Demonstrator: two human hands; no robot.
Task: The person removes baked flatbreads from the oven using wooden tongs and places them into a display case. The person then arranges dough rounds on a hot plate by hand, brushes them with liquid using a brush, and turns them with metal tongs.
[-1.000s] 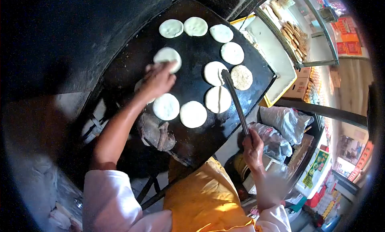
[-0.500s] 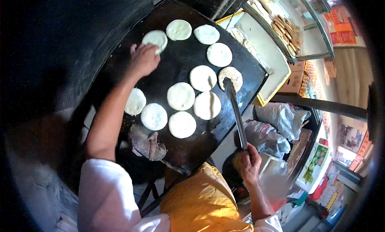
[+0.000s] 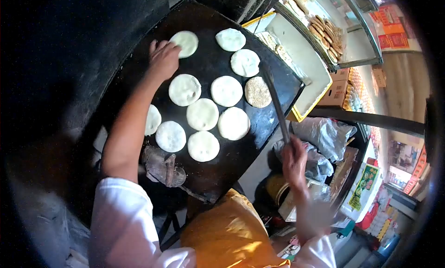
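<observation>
My left hand [image 3: 164,59] reaches to the far side of the black griddle [image 3: 208,64]. Its fingers are spread, the tips at the lower left edge of a pale flatbread [image 3: 184,44]. My right hand [image 3: 294,161] is closed round the handle of a long metal spatula [image 3: 277,103]. The spatula's dark far end is near the right edge of a white flatbread [image 3: 245,63], above a browned flatbread [image 3: 258,92]. Several other pale flatbreads lie flat across the griddle, one of them [image 3: 185,89] below my left hand.
A scraper-like block with a handle [image 3: 169,170] lies at the griddle's near left edge. Beyond the right edge stand a yellow-rimmed white tray [image 3: 320,78], a glass case with baked breads [image 3: 327,36], plastic bags [image 3: 327,133] and egg trays [image 3: 356,94]. A dark wall borders the left.
One flatbread has moved from under my left hand toward the griddle's middle. My left hand now touches another, shifted leftward. The spatula has left the browned flatbread and swung farther up.
</observation>
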